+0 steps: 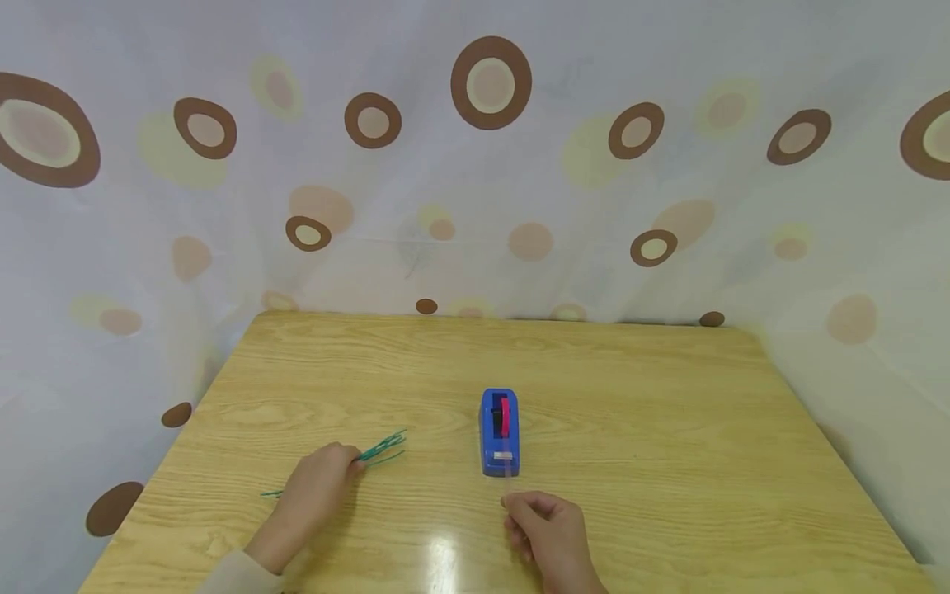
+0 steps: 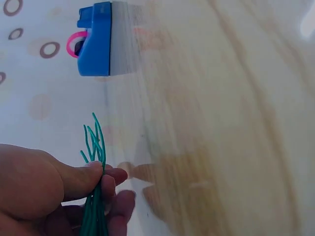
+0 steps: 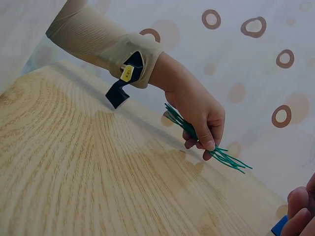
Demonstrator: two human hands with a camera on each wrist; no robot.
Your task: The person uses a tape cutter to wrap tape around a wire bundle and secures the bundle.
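Observation:
My left hand (image 1: 315, 488) pinches a bundle of thin green wire-like strands (image 1: 382, 448) between thumb and fingers, held just above the table. Their loose ends fan out past the fingertips, plain in the left wrist view, where the strands (image 2: 94, 211) run down through the hand. A blue tape dispenser (image 1: 487, 441) with a pink-cored roll (image 1: 505, 417) stands at mid-table. From its front edge a clear strip of tape (image 1: 508, 472) stretches toward me, and my right hand (image 1: 552, 532) pinches its end. Only some fingers (image 3: 298, 211) of that hand show in the right wrist view.
The wooden table (image 1: 653, 429) has a light glare near its front. A pale curtain (image 1: 416, 190) with brown and yellow circles hangs behind it and along both sides. A dark strap mount with a yellow label (image 3: 127, 73) sits on the left sleeve.

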